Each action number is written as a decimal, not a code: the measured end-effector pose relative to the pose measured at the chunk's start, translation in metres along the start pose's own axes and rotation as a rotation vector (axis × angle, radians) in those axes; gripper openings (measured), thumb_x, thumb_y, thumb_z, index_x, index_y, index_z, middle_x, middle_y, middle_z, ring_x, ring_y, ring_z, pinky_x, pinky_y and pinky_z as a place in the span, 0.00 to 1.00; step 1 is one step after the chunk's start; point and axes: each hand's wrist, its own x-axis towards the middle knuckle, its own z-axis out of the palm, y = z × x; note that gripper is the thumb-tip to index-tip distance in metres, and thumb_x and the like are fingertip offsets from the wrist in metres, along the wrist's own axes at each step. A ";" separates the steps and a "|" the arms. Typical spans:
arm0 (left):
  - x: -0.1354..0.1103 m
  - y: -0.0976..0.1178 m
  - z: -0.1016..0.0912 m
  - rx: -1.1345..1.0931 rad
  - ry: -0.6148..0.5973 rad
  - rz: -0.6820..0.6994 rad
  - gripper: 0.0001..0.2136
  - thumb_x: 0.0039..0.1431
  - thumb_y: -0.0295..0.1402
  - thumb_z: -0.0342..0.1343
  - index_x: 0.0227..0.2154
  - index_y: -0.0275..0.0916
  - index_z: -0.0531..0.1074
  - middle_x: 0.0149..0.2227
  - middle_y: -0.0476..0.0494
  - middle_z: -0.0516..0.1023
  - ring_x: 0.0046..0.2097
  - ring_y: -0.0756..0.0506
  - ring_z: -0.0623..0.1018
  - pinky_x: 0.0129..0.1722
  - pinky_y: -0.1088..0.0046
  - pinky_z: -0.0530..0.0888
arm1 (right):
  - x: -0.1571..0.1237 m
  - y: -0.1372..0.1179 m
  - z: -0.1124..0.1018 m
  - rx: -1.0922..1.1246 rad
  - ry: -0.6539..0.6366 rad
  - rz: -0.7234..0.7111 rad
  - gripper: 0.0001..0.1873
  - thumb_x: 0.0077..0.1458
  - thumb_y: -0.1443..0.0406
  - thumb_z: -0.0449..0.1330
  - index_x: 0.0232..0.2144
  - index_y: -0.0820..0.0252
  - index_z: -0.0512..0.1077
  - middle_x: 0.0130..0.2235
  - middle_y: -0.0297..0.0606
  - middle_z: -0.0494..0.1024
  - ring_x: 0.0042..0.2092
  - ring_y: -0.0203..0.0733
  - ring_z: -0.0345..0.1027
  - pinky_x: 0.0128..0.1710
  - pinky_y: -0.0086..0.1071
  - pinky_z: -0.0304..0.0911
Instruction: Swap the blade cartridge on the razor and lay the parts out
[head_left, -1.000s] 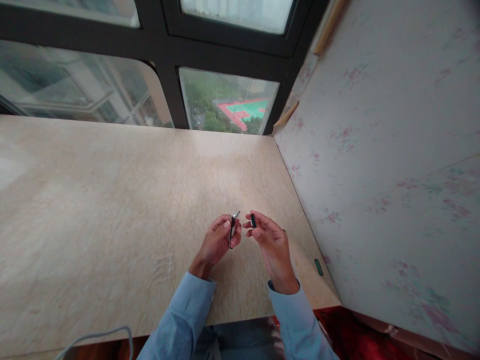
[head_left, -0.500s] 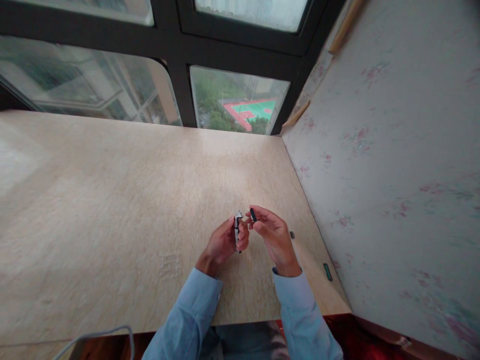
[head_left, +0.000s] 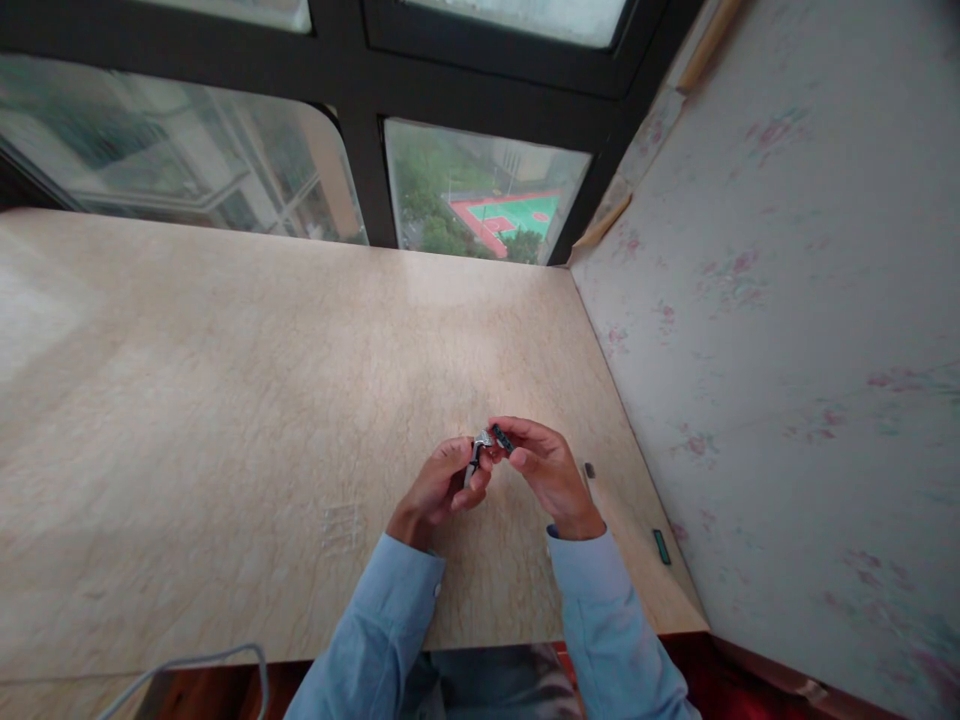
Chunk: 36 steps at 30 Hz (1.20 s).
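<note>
- We saw the left hand (head_left: 437,487) held above the table (head_left: 225,400), near its front edge and toward its right side. Its fingers were curled tight around a small metal piece (head_left: 475,452) with a dark body and a silver tip.
- The right hand (head_left: 550,472) was just beside it, with thumb and forefinger pinched together on a little black cap (head_left: 502,438).
- The cap sat right at the silver tip of the metal piece. We could not tell whether the two touched.
- Both things were off the table, up between the fingertips of the two hands.
- A small dark bit (head_left: 589,469) lay on the table just to the right of the right hand, near the right edge.
- A short green strip (head_left: 661,546) lay by the front right corner, close to the flowered wall (head_left: 787,350).
- A clear plastic piece (head_left: 341,528) lay near the front edge, to the left of the left wrist.
- A white cable (head_left: 187,662) curved below the front edge, well to the left.
- A dark-framed window (head_left: 480,210) ran along the far edge.
</note>
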 end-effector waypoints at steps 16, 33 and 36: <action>-0.001 -0.001 -0.002 0.082 0.006 -0.016 0.21 0.50 0.50 0.62 0.28 0.32 0.71 0.19 0.52 0.68 0.13 0.59 0.57 0.13 0.82 0.52 | 0.000 0.000 0.001 0.021 -0.028 0.004 0.21 0.46 0.57 0.71 0.44 0.52 0.79 0.43 0.38 0.81 0.37 0.41 0.74 0.44 0.40 0.69; -0.002 0.002 0.005 0.124 0.044 -0.018 0.21 0.47 0.48 0.65 0.26 0.30 0.74 0.19 0.50 0.69 0.14 0.58 0.62 0.13 0.82 0.53 | -0.001 0.007 -0.001 0.082 -0.079 -0.003 0.20 0.49 0.56 0.70 0.46 0.50 0.78 0.45 0.38 0.81 0.36 0.38 0.74 0.44 0.37 0.68; -0.002 0.002 0.005 0.125 0.037 -0.016 0.22 0.46 0.49 0.66 0.26 0.30 0.74 0.19 0.50 0.70 0.14 0.58 0.62 0.12 0.82 0.53 | -0.001 0.009 0.000 0.103 -0.089 0.011 0.22 0.47 0.55 0.70 0.45 0.50 0.78 0.44 0.38 0.81 0.35 0.38 0.74 0.43 0.37 0.69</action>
